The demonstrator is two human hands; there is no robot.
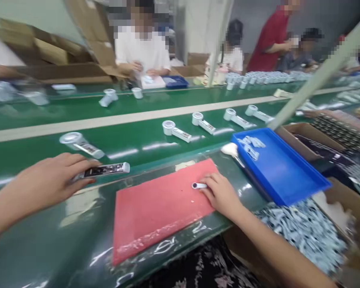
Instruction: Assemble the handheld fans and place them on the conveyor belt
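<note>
My left hand (60, 176) is closed around one end of a white handheld device with a bar-shaped handle (108, 170), held over the near edge of the green belt. A dark circuit strip shows along that handle; its other end is hidden by my fingers. Just beyond lies a similar white round-headed device (81, 144) on the belt. Between the fingers of my right hand (223, 194) is a small white part with a dark round end (199, 185). This hand rests at the right side of a red mat (156, 216).
Several round-headed devices (204, 123) lie along the green belt (132, 148). To the right, a blue tray (297, 180) holds a few pale parts, above a heap of small pale parts (303, 232). A slanted pole (321, 72) crosses the right side. Co-workers (142, 52) sit opposite.
</note>
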